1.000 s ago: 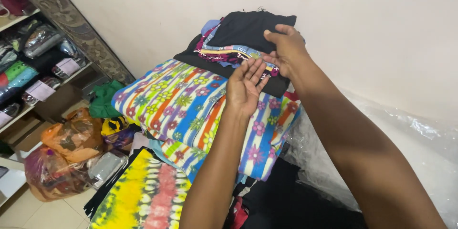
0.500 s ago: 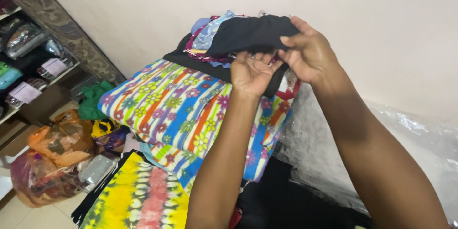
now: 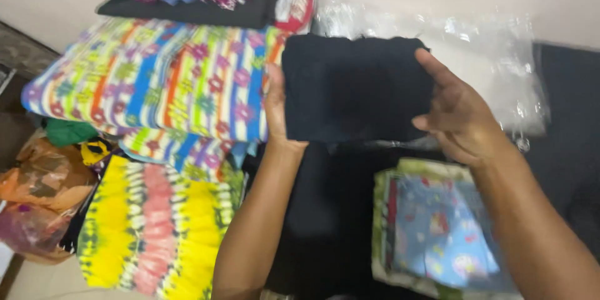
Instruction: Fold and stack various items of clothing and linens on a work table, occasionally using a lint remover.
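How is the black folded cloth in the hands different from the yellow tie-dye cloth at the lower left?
The black folded cloth is plain and dark; the yellow tie-dye cloth has bright yellow, pink and green bands. The black one is held up between the left hand and right hand; the yellow one lies untouched below the striped pile. The black one shows less area. Both are folded fabric.

The folded cloth (image 3: 356, 87) is plain black. The fabric stack (image 3: 169, 75) has multicolour flowered stripes. The tie-dye cloth (image 3: 150, 231) is yellow, pink and green. The packaged fabric (image 3: 437, 231) is blue-printed.
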